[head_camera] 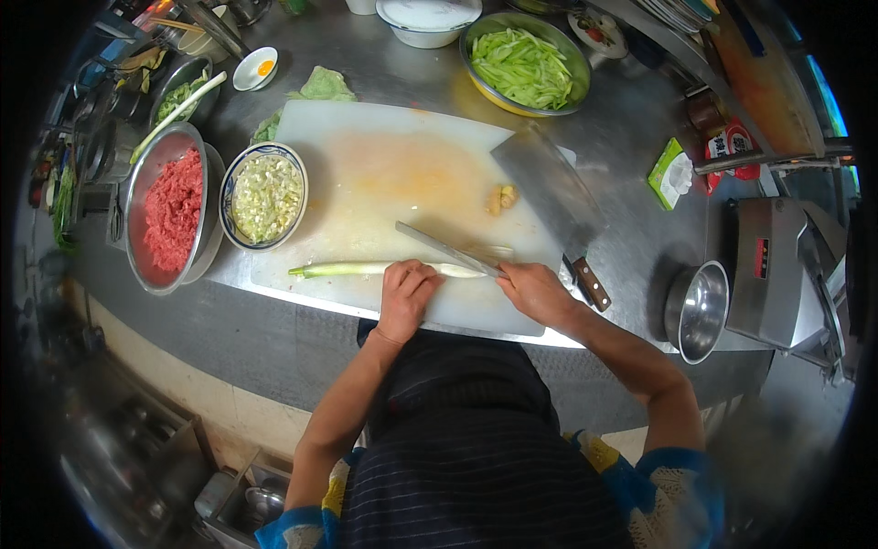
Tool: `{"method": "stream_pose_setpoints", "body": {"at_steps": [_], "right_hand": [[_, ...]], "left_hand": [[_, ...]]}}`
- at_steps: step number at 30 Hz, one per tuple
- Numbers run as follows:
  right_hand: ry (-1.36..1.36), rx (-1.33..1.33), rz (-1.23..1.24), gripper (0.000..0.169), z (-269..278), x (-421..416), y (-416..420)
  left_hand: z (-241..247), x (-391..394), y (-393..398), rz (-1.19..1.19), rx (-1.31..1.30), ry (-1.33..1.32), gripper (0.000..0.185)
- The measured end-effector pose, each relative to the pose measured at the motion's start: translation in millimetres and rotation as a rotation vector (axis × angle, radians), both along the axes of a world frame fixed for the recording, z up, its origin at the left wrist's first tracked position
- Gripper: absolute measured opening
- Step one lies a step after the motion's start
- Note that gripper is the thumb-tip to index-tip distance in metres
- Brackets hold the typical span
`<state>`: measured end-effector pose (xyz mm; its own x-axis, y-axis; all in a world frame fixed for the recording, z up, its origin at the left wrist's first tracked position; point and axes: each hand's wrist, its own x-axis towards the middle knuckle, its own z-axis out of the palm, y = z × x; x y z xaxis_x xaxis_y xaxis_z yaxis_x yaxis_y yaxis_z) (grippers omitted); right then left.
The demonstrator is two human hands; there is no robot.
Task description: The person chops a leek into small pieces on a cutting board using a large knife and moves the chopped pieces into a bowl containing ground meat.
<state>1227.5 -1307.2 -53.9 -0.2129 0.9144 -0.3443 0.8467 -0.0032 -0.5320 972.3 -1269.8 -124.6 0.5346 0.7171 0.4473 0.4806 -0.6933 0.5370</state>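
Note:
A long green onion stalk lies across the near part of the white cutting board. My left hand presses on it with curled fingers. My right hand grips a knife, its handle hidden in the fist. The blade points up and left, its base by the pale end of the stalk. Another pale onion piece lies just behind the blade. Farther back on the board sits a piece of ginger. A broad cleaver overlaps the board's right edge.
To the left stand a bowl of chopped onion and a metal bowl of minced red meat, with another green onion across its rim. Sliced green vegetable fills a basin behind. At right are a steel bowl and a tissue pack.

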Motion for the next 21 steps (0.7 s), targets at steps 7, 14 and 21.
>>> {"method": "stream_pose_setpoints", "body": {"at_steps": [7,14,21], "right_hand": [[-0.09,-0.023,0.123,0.019,32.2,14.2,-3.1],[-0.027,0.03,0.111,0.018,17.6,12.9,-13.1],[0.011,-0.009,0.072,0.018,0.8,-9.1,4.6]], "left_hand": [[-1.7,-3.3,-0.1,0.018,-0.039,-0.023,0.03],[-3.6,-1.9,-1.3,0.028,-0.04,-0.034,0.033],[-2.3,-5.0,-3.8,0.021,-0.042,-0.003,0.033]]}}
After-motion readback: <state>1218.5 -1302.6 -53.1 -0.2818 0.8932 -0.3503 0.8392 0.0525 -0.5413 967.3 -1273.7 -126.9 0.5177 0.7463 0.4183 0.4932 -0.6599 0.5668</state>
